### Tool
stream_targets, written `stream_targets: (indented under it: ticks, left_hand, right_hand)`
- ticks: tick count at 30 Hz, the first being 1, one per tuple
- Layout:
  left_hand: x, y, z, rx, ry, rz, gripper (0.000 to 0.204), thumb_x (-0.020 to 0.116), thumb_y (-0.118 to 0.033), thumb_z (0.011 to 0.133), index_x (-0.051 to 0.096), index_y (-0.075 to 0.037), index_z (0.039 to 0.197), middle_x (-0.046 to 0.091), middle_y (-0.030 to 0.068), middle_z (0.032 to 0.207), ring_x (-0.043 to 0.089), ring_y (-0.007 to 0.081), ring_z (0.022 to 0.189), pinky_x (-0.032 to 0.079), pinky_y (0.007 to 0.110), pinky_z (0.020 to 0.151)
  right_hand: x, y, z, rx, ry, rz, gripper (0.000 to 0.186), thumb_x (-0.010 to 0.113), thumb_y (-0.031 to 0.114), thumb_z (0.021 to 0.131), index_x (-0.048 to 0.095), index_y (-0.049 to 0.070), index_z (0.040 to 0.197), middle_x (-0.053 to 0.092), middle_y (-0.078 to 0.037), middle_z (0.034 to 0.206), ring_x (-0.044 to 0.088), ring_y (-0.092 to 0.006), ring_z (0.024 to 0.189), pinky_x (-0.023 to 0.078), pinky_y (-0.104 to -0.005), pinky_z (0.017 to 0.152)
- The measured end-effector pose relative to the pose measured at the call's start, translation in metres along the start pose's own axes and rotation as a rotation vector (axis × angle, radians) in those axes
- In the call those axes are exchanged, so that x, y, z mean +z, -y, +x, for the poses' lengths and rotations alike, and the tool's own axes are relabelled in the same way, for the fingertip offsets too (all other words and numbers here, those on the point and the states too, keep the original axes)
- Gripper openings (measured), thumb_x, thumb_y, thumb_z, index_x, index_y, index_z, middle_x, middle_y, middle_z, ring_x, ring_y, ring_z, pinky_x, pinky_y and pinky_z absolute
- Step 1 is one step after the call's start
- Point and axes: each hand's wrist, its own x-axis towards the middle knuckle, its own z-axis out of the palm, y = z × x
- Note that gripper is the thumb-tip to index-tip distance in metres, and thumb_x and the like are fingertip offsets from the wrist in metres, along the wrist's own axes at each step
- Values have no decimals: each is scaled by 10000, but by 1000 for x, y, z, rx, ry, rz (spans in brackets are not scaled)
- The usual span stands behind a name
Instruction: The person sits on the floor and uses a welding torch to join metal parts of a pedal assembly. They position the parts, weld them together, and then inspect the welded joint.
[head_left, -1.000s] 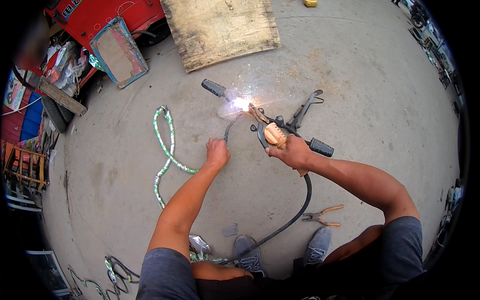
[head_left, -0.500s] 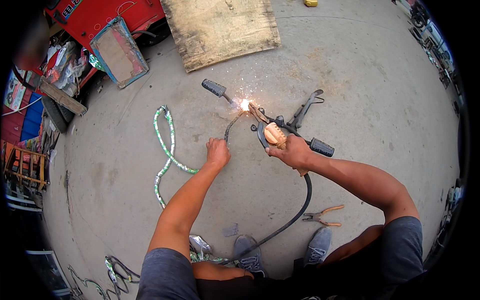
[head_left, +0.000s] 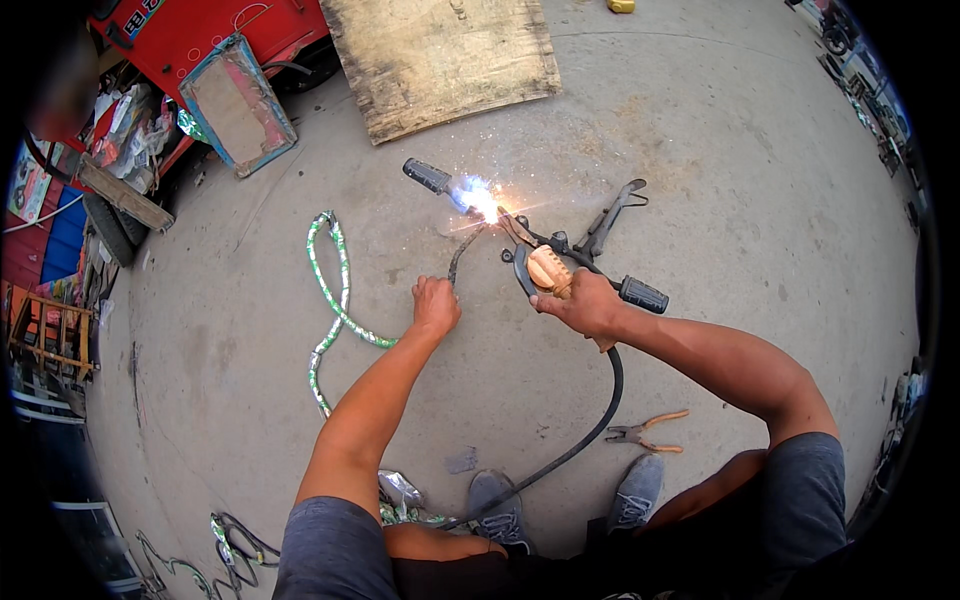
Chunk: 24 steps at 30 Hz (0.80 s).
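Note:
My left hand [head_left: 434, 305] is closed round a dark bent metal rod [head_left: 458, 253] that reaches a bright arc with sparks [head_left: 486, 208]. My right hand [head_left: 590, 308] is closed on a tan welding electrode holder [head_left: 549, 268], whose jaws point at the arc; a black cable [head_left: 612, 400] runs from it down past my shoes. Beneath the holder lies a dark metal bracket assembly [head_left: 598, 230] with two ribbed rubber grips, one at upper left [head_left: 427, 176], the other beside my right hand [head_left: 643, 295]. The glare hides the joint.
Pliers [head_left: 650, 432] lie by my right shoe. A foil-wrapped hose [head_left: 345, 285] loops at left, more cables [head_left: 230, 545] lower left. Ahead are a plywood sheet [head_left: 440, 60], a framed board [head_left: 235, 105] and a red vehicle [head_left: 180, 30]. Clutter and a wheel [head_left: 110, 225] line the left side.
The arc glow is bluer and wider than half a second ago, spreading toward the upper-left grip. My hands have stayed in nearly the same places.

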Motion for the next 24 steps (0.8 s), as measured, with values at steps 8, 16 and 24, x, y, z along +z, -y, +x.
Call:
stream_targets:
  ticks: [8, 16, 24]
  left_hand:
    - [-2, -2, 0, -4, 23, 3, 225, 724, -145, 768, 671, 43, 880, 639, 224, 973, 542, 383, 1030, 422, 477, 914]
    - [-2, -1, 0, -3, 26, 8, 217, 722, -139, 772, 673, 40, 886, 639, 221, 978, 542, 383, 1032, 421, 477, 915]
    - [-4, -2, 2, -23, 64, 18, 167, 698, -122, 786, 692, 13, 884, 642, 199, 987, 529, 356, 1059, 408, 476, 928]
  right_hand:
    - [5, -8, 2, -7, -168, 74, 823, 692, 665, 752, 577, -117, 984, 660, -253, 880, 682, -327, 827, 538, -407, 739]
    - [4, -12, -4, 15, -97, 99, 822, 685, 677, 753, 578, -111, 964, 657, -240, 854, 675, -315, 803, 537, -402, 728]
    - [3, -12, -5, 10, -122, 65, 831, 670, 675, 771, 572, -128, 962, 654, -238, 822, 676, -304, 777, 543, -398, 710]
